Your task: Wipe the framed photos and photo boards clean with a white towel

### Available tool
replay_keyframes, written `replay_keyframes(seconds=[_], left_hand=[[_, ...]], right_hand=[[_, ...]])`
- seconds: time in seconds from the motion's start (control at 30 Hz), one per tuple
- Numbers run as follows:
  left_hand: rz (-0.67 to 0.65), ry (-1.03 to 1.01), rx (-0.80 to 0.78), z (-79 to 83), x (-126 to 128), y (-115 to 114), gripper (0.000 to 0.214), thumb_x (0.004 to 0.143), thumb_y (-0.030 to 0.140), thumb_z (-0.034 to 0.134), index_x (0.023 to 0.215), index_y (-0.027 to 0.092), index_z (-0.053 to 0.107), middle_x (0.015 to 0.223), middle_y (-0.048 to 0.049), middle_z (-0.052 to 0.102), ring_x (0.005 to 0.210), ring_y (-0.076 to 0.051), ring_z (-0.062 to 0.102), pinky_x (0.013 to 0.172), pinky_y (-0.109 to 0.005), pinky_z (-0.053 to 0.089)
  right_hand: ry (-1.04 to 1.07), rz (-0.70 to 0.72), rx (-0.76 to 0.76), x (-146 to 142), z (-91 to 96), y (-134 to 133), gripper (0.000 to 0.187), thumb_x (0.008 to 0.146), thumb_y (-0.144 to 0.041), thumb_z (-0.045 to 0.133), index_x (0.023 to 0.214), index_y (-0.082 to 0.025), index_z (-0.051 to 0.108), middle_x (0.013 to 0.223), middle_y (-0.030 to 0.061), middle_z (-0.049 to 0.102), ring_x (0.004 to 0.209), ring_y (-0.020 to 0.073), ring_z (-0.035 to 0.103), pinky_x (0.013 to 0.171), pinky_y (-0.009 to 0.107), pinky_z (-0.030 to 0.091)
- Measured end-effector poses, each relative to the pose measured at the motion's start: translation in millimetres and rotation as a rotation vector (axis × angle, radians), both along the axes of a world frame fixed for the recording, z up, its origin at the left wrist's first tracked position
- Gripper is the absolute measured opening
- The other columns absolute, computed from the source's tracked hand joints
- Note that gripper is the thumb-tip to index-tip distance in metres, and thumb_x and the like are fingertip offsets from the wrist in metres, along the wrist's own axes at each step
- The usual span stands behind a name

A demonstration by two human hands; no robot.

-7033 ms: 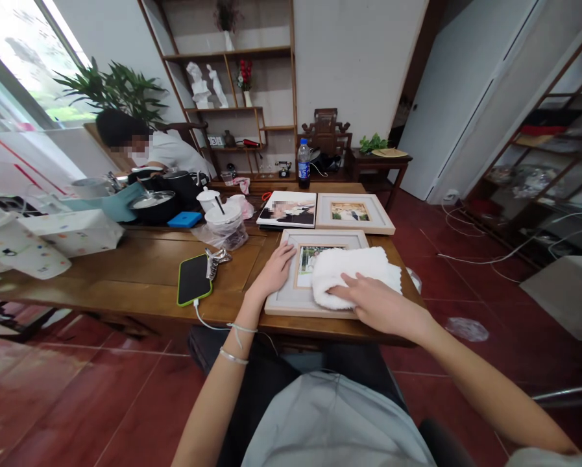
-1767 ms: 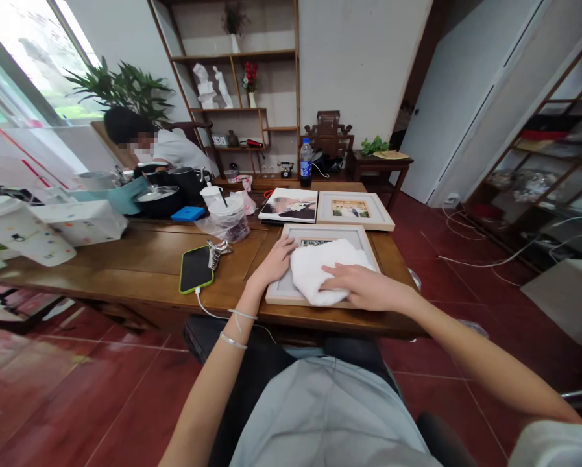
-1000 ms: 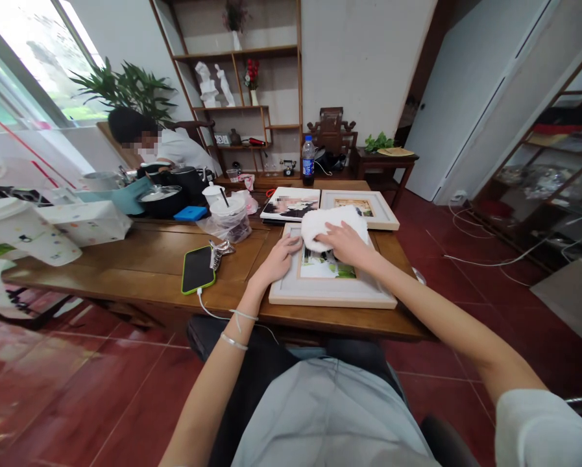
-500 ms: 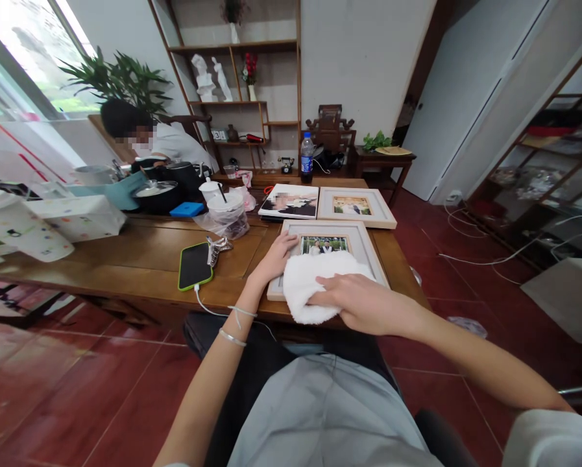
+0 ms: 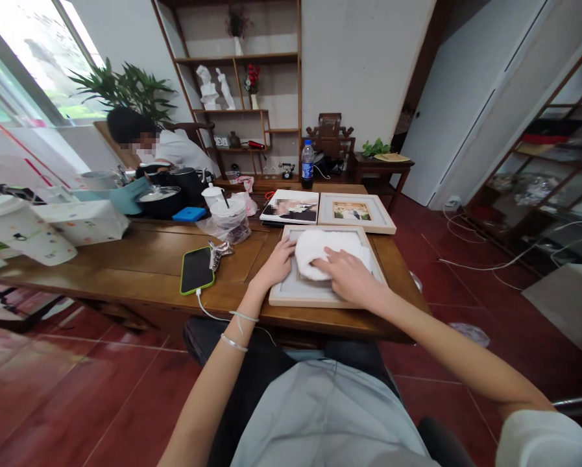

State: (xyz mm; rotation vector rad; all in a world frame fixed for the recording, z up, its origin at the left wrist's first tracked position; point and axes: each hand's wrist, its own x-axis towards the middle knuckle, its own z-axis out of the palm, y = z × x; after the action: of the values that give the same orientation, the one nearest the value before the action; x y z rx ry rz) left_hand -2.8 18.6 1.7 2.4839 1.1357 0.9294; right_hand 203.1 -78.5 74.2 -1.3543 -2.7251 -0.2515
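A pale wooden picture frame (image 5: pixel 315 299) lies flat on the table in front of me. White terry cloth (image 5: pixel 315 250), bunched up, rests on its front and hides most of the photo inside. My right hand (image 5: pixel 346 275) grips this cloth and presses it onto the frame, fingers partly sunk in the folds. At the frame's left edge, my left hand (image 5: pixel 278 263) is closed over the border and holds it. Just beyond are a second framed photo (image 5: pixel 351 211) and a flat photo print or album (image 5: pixel 291 206), side by side.
On the wooden table (image 5: pixel 242 292) a phone (image 5: pixel 197 270) on a white cable lies left of my arm. A bagged drink cup (image 5: pixel 228 211), a blue box (image 5: pixel 189 214), a cola bottle (image 5: pixel 307 165) and a paper cup (image 5: pixel 23 230) stand farther off. Another person (image 5: pixel 174 146) sits at the far left.
My right hand has pushed the cloth up and away from me across the frame, uncovering its near border and covering the photo. My left hand stays at the left edge.
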Motion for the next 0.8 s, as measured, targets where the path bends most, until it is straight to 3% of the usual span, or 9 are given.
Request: replay_keyframes(seconds=[0.1, 0.2, 0.33, 0.47, 0.6, 0.8], left_hand=[[-0.058, 0.018, 0.018, 6.3, 1.0, -4.2, 0.041, 0.079, 0.011, 0.054, 0.118, 0.021, 0.063, 0.131, -0.0080, 0.058, 0.134, -0.026, 0.037, 0.115, -0.046, 0.024], [-0.016, 0.003, -0.011, 5.9, 0.5, -4.7, 0.039, 0.082, 0.016, 0.053, 0.121, 0.018, 0.061, 0.133, -0.0099, 0.056, 0.135, -0.026, 0.036, 0.114, -0.047, 0.026], [0.055, -0.017, -0.022, -2.9, -1.4, 0.5, 0.040, 0.089, 0.013, 0.039, 0.124, 0.014, 0.059, 0.134, -0.0114, 0.054, 0.137, -0.024, 0.033, 0.113, -0.048, 0.027], [0.057, -0.016, -0.008, -8.4, -2.0, 4.8, 0.040, 0.088, 0.011, 0.039, 0.123, 0.012, 0.059, 0.134, -0.0121, 0.054, 0.137, -0.024, 0.032, 0.114, -0.048, 0.027], [0.049, -0.036, -0.014, -10.0, -1.5, 5.9, 0.040, 0.088, 0.011, 0.039, 0.122, 0.013, 0.059, 0.133, -0.0115, 0.055, 0.137, -0.024, 0.032, 0.113, -0.049, 0.027], [0.057, -0.039, -0.008, -9.4, -0.5, 3.8, 0.040, 0.089, 0.012, 0.038, 0.123, 0.012, 0.058, 0.135, -0.0118, 0.053, 0.137, -0.023, 0.033, 0.115, -0.044, 0.027]], right_hand=[[-0.009, 0.126, -0.013, -15.4, -10.5, -22.1, 0.052, 0.077, -0.001, 0.045, 0.124, -0.020, 0.055, 0.137, 0.0130, 0.051, 0.130, 0.0294, 0.040, 0.103, 0.047, 0.032], [-0.022, 0.127, -0.023, -18.6, -14.4, -33.0, 0.049, 0.078, -0.002, 0.044, 0.123, -0.017, 0.057, 0.140, 0.0132, 0.048, 0.132, 0.0323, 0.038, 0.105, 0.052, 0.030], [-0.042, 0.063, -0.065, 4.9, -1.7, -32.8, 0.047, 0.076, -0.001, 0.044, 0.115, -0.019, 0.063, 0.126, 0.0133, 0.060, 0.121, 0.0297, 0.050, 0.099, 0.046, 0.037], [-0.099, -0.079, -0.090, 45.7, 17.9, -33.2, 0.042, 0.073, -0.001, 0.045, 0.098, -0.022, 0.072, 0.110, 0.0145, 0.067, 0.101, 0.0280, 0.062, 0.090, 0.042, 0.042], [-0.128, -0.174, -0.140, 75.3, 31.5, -34.6, 0.047, 0.066, 0.001, 0.045, 0.091, -0.025, 0.074, 0.116, 0.0111, 0.067, 0.099, 0.0286, 0.064, 0.084, 0.040, 0.045], [-0.001, -0.052, -0.167, 59.4, 22.2, -42.7, 0.053, 0.065, 0.001, 0.044, 0.102, -0.025, 0.071, 0.112, 0.0093, 0.068, 0.105, 0.0273, 0.061, 0.085, 0.037, 0.044]])
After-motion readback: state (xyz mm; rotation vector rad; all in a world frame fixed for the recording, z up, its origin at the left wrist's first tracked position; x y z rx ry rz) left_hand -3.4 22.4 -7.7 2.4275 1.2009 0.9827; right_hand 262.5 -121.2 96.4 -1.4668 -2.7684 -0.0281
